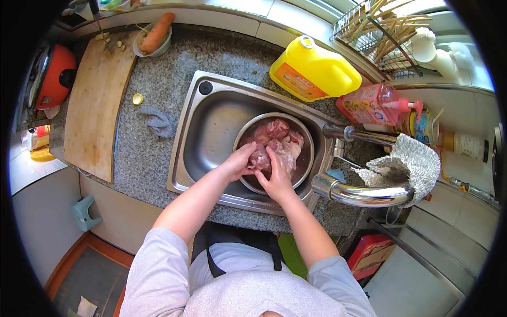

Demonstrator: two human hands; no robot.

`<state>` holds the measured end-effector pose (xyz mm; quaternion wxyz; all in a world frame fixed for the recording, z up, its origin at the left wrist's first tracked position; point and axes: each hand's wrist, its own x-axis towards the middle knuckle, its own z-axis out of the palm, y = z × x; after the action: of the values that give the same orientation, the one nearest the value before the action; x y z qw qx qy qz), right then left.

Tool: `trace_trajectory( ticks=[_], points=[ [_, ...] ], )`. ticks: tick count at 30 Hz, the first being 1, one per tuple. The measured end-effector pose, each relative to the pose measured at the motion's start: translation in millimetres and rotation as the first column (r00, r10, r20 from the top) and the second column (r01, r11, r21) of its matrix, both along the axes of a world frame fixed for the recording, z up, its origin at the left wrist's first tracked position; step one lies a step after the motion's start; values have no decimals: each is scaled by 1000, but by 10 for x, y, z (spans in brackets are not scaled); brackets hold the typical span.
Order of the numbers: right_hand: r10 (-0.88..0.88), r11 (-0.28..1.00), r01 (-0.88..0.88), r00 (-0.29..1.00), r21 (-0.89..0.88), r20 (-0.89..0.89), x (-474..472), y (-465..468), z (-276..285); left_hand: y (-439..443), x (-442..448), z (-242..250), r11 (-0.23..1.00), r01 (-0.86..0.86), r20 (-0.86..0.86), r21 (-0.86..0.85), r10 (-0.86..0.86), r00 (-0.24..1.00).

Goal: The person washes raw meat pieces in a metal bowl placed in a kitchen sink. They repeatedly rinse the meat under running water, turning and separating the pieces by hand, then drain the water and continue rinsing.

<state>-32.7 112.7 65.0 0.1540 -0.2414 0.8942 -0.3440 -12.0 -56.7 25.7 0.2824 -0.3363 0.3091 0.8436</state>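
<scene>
A round metal bowl (310, 158) stands in the right part of the stainless steel sink (210, 119). Several pieces of raw meat (278, 128) lie in it, in what looks like reddish water. Between both hands is one piece of raw meat (259, 157) at the bowl's near left side. My left hand (239, 160) grips this piece from the left, with the thumb on top. From the right, my right hand (276, 176) presses its fingers against the same piece. The undersides of the fingers and of the meat are hidden.
A chrome faucet (364, 195) with a cloth (420, 166) draped over it juts in at the right. Behind the sink stand a yellow jug (313, 71) and a pink pump bottle (368, 104). Leftward lie a grey rag (157, 121), a yellow cap (137, 99) and a wooden cutting board (95, 107).
</scene>
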Motion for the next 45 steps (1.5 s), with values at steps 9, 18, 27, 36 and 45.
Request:
trace_trajectory(
  ticks=[9,18,27,36,45],
  points=[
    [-234,965,260,922,-44,307,-227,95,-215,119,202,-135,996,-79,-231,-47,66,971],
    [-324,796,572,680,-198,658,-212,58,-140,138,266,-124,988,-141,-220,-59,125,967],
    [-333,715,647,649,-265,685,-204,48,-161,246,301,-97,680,-231,-507,-696,-239,828],
    [-176,699,618,636,-360,751,-82,-4,68,283,177,-263,841,-399,-456,-367,212,865],
    [-59,982,86,985,-167,160,31,84,155,183,203,-49,941,-282,85,189,271,959]
  ],
)
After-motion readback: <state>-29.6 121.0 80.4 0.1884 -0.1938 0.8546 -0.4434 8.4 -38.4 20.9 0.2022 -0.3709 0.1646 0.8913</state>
